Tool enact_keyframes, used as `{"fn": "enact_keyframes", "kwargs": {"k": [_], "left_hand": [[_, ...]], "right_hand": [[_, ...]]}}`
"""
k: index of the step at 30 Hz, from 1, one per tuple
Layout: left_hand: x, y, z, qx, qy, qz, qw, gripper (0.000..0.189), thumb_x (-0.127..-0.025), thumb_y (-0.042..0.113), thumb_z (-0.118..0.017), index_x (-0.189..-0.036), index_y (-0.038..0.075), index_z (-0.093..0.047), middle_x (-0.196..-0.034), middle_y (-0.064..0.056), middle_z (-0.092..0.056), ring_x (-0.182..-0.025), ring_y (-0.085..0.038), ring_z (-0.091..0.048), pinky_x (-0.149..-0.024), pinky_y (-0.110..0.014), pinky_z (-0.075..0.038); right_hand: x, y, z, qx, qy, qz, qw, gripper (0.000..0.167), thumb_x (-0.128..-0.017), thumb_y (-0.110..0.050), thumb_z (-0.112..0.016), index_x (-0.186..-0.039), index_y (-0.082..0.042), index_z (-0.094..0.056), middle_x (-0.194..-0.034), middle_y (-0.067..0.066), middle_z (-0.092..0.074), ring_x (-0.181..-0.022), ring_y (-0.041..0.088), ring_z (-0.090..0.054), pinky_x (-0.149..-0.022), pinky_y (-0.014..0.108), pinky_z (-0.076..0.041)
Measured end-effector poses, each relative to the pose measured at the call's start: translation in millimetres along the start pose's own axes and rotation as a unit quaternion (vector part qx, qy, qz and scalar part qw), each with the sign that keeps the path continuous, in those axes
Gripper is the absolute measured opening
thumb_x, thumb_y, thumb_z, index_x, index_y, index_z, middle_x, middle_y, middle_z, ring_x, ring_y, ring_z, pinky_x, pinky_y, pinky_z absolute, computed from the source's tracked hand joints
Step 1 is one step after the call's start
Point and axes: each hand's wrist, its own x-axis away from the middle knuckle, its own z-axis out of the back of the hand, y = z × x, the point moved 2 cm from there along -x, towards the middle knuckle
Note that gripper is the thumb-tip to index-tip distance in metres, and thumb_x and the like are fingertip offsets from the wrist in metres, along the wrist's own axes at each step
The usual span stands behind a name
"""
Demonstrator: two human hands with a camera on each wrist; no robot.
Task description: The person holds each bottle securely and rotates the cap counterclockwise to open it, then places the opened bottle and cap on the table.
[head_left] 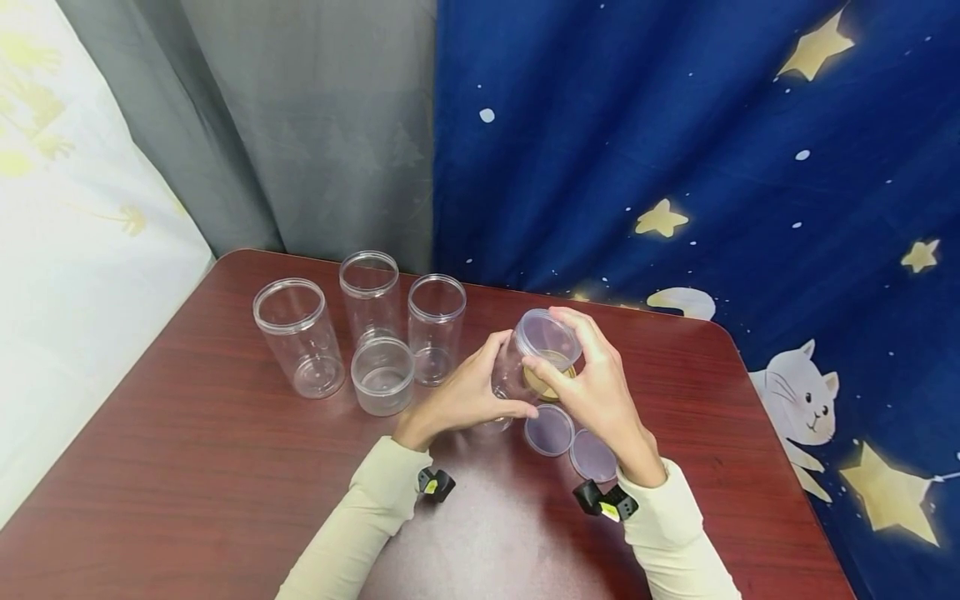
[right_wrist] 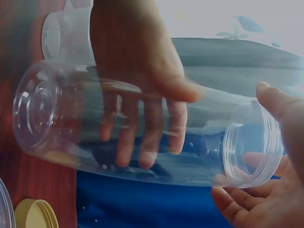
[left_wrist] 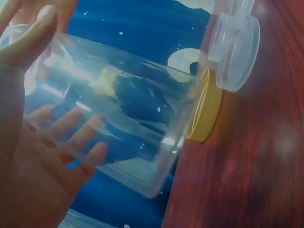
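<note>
A tall clear plastic jar [right_wrist: 204,121] is held tilted above the table between both hands. My left hand [head_left: 474,390] grips the jar's body, its thumb on one side and fingers spread along the other; the fingers show through the wall in the right wrist view. The right hand [head_left: 596,379] curls thumb and fingers around the jar's mouth end, at a translucent lid [head_left: 549,332]. Under the jar, a yellow lid [left_wrist: 209,111] lies on the table. Two translucent flat lids [head_left: 549,431] [head_left: 594,456] rest below the hands, the second partly hidden by the right wrist.
To the left stand three tall clear jars without lids [head_left: 300,354] [head_left: 370,308] [head_left: 437,337] and one short, wide clear jar [head_left: 382,387]. They are on a red-brown wooden table [head_left: 187,433]. Behind its far edge hang a grey curtain [head_left: 322,125] and a blue starry curtain [head_left: 585,183].
</note>
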Motion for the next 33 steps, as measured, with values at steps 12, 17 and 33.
{"fn": "enact_keyframes", "kwargs": {"k": [12,17,33], "left_hand": [[0.1,6.7,1.6,0.026,0.051,0.005,0.9984,0.09,-0.068,0.037,-0.091,-0.141,0.023,-0.041,-0.121,0.003,-0.064,-0.105,-0.01,-0.063,-0.091,-0.034,-0.052],[1.0,5.3,-1.3,0.05,0.046,-0.009,0.9976,0.085,-0.07,0.032,-0.089,-0.139,0.023,-0.041,-0.12,-0.004,-0.065,-0.104,-0.01,-0.062,-0.09,-0.035,-0.052],[3.0,2.4,-4.4,0.111,0.001,-0.019,0.9936,0.081,-0.074,0.026,-0.086,-0.14,0.024,-0.039,-0.12,-0.008,-0.064,-0.1,-0.013,-0.064,-0.089,-0.033,-0.053]], "right_hand": [[-2.3,-7,-8,-0.015,0.004,0.034,0.9993,0.065,-0.072,-0.019,-0.089,-0.129,-0.009,-0.061,-0.133,0.007,-0.061,-0.12,0.021,-0.06,-0.098,0.025,-0.046],[-0.4,-9,-8,-0.024,0.01,0.054,0.9982,0.057,-0.072,-0.016,-0.089,-0.123,-0.008,-0.066,-0.131,0.009,-0.062,-0.118,0.023,-0.06,-0.097,0.02,-0.044],[0.1,-4,-8,-0.104,-0.051,0.129,0.9848,0.051,-0.071,-0.001,-0.086,-0.12,-0.007,-0.072,-0.135,0.017,-0.054,-0.121,0.029,-0.055,-0.101,0.024,-0.045]]}}
